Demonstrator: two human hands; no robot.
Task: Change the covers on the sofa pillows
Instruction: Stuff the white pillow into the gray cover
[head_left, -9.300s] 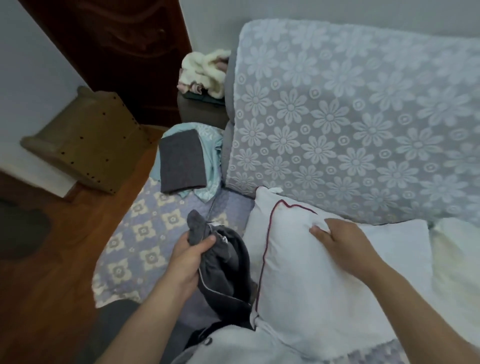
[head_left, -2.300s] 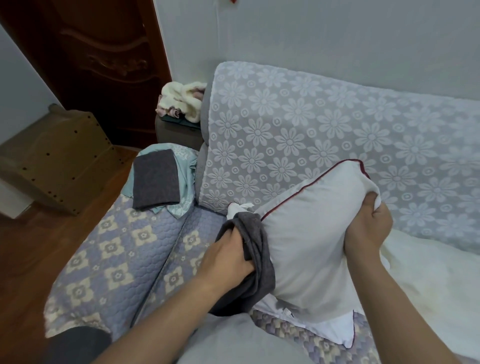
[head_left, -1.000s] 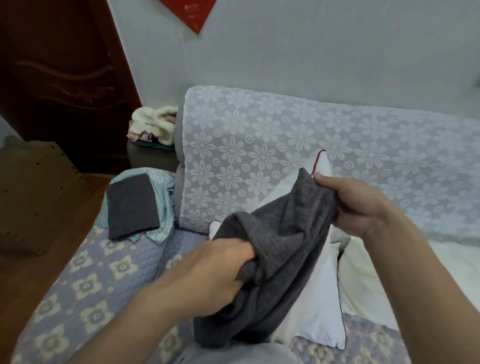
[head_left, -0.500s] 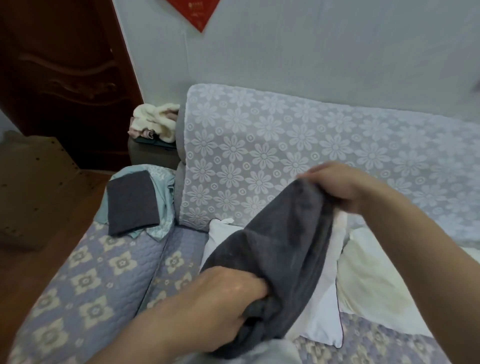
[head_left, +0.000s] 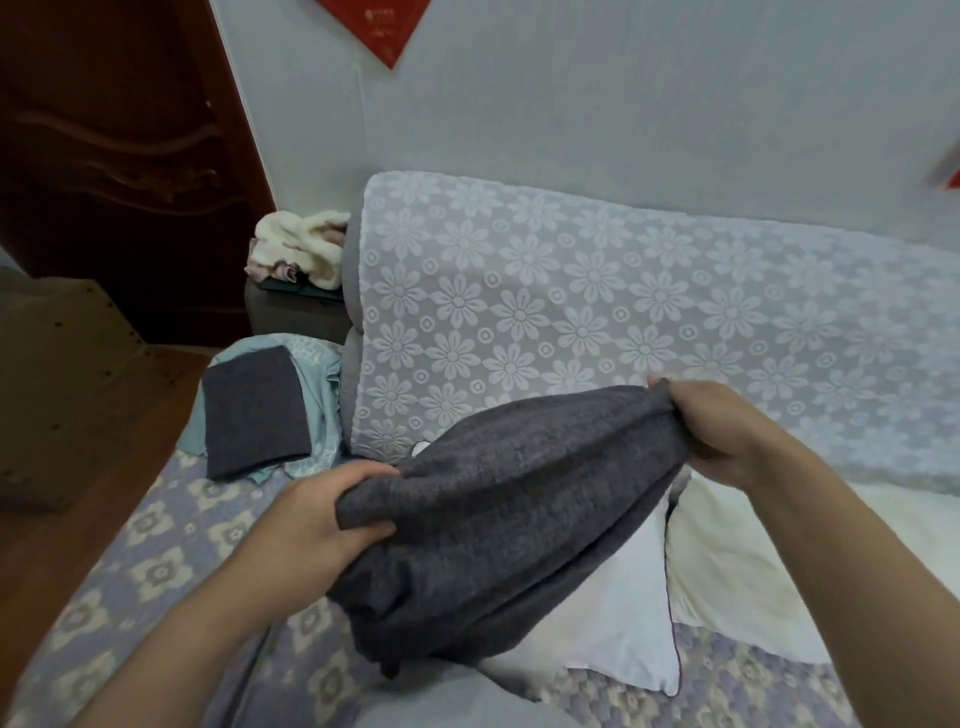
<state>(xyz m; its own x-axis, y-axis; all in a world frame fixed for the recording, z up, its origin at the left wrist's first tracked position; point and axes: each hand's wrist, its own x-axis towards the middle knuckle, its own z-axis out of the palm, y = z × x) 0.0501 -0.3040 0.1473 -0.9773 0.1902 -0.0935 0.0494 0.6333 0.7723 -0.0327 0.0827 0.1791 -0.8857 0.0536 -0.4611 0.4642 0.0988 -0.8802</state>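
A dark grey pillow cover (head_left: 509, 525) is stretched between both hands above the sofa seat. My left hand (head_left: 317, 525) grips its lower left edge. My right hand (head_left: 711, 431) pinches its upper right corner, near the floral sofa back. Under the cover lies a white pillow with red piping (head_left: 623, 623); the cover hides most of it. A second cream pillow (head_left: 737, 577) lies to its right on the seat. Another folded dark grey cover (head_left: 254, 410) rests on a light teal cloth (head_left: 322, 384) at the sofa's far end.
The sofa back wears a grey floral lace throw (head_left: 571, 312), and the seat a quilted lilac pad (head_left: 156, 566). A cream fluffy bundle (head_left: 301, 249) sits on the armrest. A dark wooden door (head_left: 114, 156) and a brown wooden piece (head_left: 57, 384) stand at left on the wooden floor.
Both hands have drawn the grey cover wider apart; my left hand has risen and my right hand has dropped lower and moved right. The cover now spans over the white pillow.
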